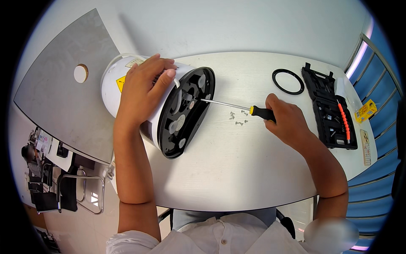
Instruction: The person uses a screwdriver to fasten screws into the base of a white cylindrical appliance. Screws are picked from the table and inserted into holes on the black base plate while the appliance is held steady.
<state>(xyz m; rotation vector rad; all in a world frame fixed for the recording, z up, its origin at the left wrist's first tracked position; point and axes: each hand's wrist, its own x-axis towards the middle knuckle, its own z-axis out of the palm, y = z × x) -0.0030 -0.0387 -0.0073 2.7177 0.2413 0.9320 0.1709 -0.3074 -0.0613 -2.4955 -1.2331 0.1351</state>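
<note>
A white rounded appliance (111, 96) lies on its side on the table, its black underside (182, 118) turned to the right. My left hand (148, 86) rests on top of it, fingers bent over the body beside a white cord (176, 81). In my right hand (289, 120) is a screwdriver (263, 113) with a black and yellow handle. Its shaft runs left, and the tip reaches into the black underside; what the tip touches is too small to make out. Several loose screws (239, 123) lie on the table below the shaft.
A black ring (288, 81) lies at the back right of the white table (237, 178). Beside it is an open black tool case (323, 108) with an orange flexible shaft (343, 120). Farther right stand a yellow box (366, 111) and a metal railing (382, 63). A grey tabletop (63, 46) adjoins at left.
</note>
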